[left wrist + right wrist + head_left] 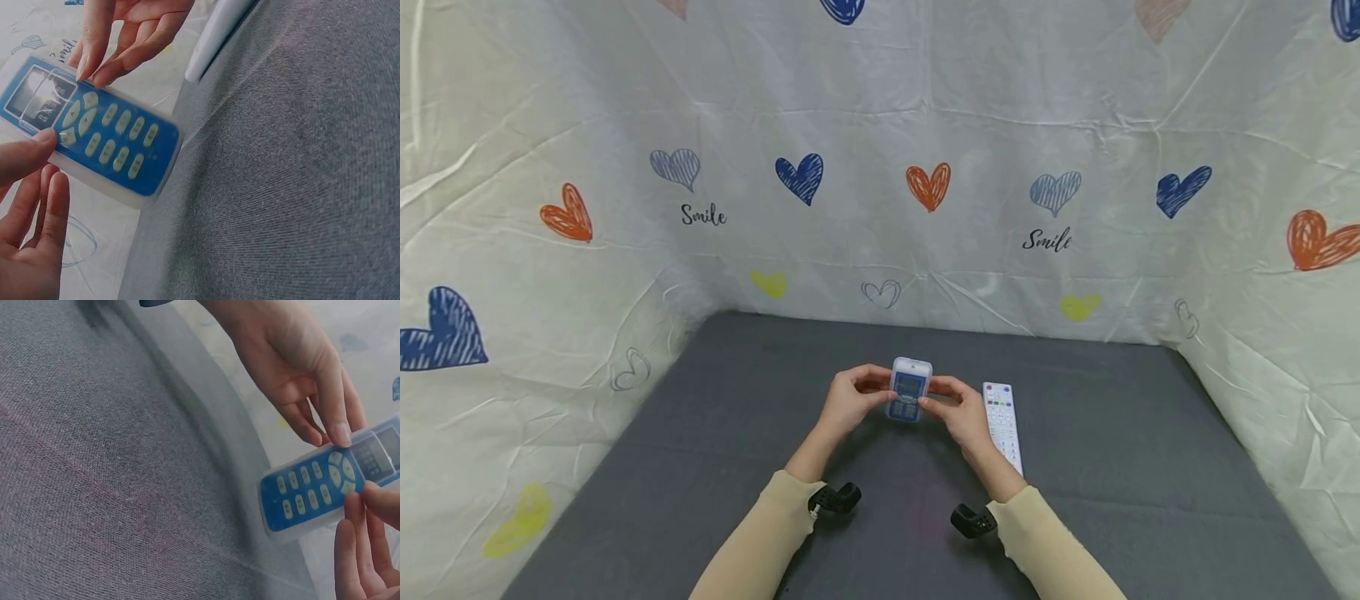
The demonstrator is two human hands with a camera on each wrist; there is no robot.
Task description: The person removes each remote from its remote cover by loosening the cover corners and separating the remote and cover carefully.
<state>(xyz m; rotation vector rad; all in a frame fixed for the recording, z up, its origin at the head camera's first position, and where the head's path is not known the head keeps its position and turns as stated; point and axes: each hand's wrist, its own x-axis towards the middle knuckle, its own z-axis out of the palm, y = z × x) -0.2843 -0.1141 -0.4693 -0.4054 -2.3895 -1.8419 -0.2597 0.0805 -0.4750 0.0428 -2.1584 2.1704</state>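
**Blue remote held in both hands above the surface**

Blue remote [909, 389]: blue face, pale buttons, small screen at the far end, inside a clear or whitish sleeve, hard to tell which in the blur. Left hand [850, 399] and right hand [961, 413] each pinch a long edge, thumbs on the face; grip grasping the remote on both sides. It sits over the middle of the grey surface [1120, 467].

White remote [1003, 423] lies flat just right of the right hand. Heart-print sheet [587, 275] walls off three sides; open room left and right of the hands.

Count: two remotes, two hands.
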